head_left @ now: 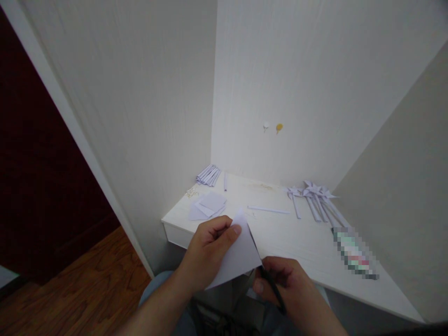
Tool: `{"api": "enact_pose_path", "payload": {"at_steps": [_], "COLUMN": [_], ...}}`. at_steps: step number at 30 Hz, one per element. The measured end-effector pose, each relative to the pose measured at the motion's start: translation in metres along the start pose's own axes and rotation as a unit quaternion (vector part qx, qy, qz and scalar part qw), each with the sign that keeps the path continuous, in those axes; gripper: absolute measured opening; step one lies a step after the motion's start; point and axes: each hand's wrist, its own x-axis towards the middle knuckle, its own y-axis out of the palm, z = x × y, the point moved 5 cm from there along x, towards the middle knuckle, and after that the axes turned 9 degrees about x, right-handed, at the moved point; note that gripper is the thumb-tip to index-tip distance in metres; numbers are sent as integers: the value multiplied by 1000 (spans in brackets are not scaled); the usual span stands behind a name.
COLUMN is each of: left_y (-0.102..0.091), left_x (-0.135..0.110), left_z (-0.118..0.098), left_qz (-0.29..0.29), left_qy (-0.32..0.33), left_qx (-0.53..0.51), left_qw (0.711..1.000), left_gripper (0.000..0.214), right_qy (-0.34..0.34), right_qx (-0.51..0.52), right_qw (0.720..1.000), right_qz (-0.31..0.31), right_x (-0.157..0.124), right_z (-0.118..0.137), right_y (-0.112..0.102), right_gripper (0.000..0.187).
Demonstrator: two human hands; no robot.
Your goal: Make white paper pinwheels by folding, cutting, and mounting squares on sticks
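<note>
My left hand (pixel 205 254) pinches a folded white paper triangle (pixel 238 254) between thumb and fingers, holding it up in front of the desk edge. My right hand (pixel 289 284) is closed around a dark slim tool (pixel 271 284), probably scissors, whose tip meets the paper's lower right corner. Both hands hover over my lap, just short of the white desk (pixel 297 240).
On the desk lie a stack of square paper sheets (pixel 208 205), a bundle of folded strips (pixel 208 175), a rolled paper stick (pixel 269 210), several paper pinwheels on sticks (pixel 315 198) and a blurred-out flat item (pixel 355 254). Walls enclose the desk; a dark doorway opens at left.
</note>
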Motion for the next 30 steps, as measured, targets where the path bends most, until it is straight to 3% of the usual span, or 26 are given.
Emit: {"api": "enact_pose_path", "payload": {"at_steps": [8, 15, 23, 30], "left_y": [1, 6, 8, 2], "left_x": [2, 4, 3, 7], "left_z": [3, 6, 11, 5], "left_qz": [-8, 7, 26, -25], "left_qy": [-1, -1, -21, 19], "left_qx": [-15, -62, -90, -43], "left_qw": [1000, 998, 995, 999], "left_gripper": [41, 37, 35, 34], "right_qy": [1, -11, -8, 2], "right_qx": [-35, 11, 52, 5], "right_qw": [999, 1000, 999, 1000], "right_qz": [-14, 3, 12, -10], "right_x": [2, 2, 1, 5], "right_z": [-6, -13, -4, -12], "right_y": [-5, -3, 2, -1], "right_gripper": [38, 33, 31, 33]}}
